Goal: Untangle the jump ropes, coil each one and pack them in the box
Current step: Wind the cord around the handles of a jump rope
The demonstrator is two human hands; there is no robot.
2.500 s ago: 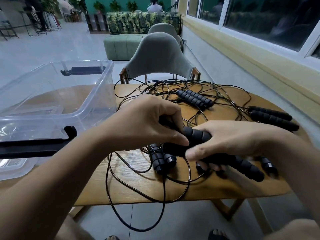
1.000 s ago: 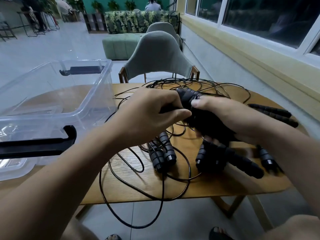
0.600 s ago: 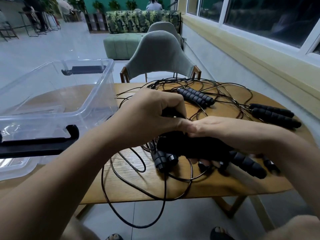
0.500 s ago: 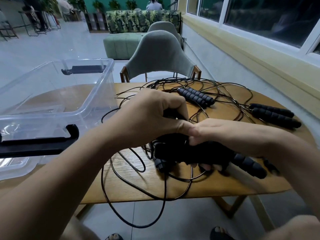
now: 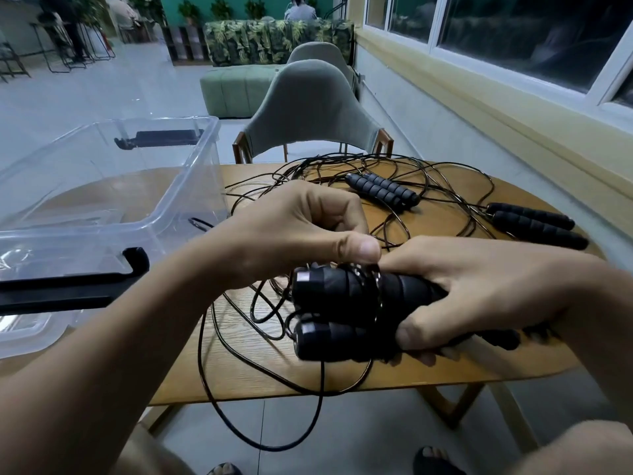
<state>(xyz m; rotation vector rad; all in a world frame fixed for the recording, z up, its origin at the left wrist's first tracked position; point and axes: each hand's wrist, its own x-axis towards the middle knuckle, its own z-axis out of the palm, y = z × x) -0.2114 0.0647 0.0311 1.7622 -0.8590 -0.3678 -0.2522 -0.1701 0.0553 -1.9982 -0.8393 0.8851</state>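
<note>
- Desk (image 5: pixel 445 366): wooden top with rounded corners, on angled wooden legs.
- Floor (image 5: pixel 85 94): pale tiles.
- Chair (image 5: pixel 308 111): grey-green upholstered shell on a wooden frame, at the desk's far edge.
- Second chair (image 5: pixel 318 53): same type, directly behind the first and mostly hidden.
- Ottoman (image 5: pixel 233 87): green, tufted, beyond the chairs.
- Sofa (image 5: pixel 274 36): leaf-patterned, behind the ottoman; a person (image 5: pixel 300 11) sits beyond it.
- Windows (image 5: pixel 513 25): white frames, dark panes, along the right wall.
- Bar stools (image 5: pixel 68 39): black metal frames, far left.

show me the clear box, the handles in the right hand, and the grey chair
clear box (image 5: pixel 205 186), head view, right side wall
held handles (image 5: pixel 342 289), head view, upper handle's middle
grey chair (image 5: pixel 308 108), head view, backrest
</note>
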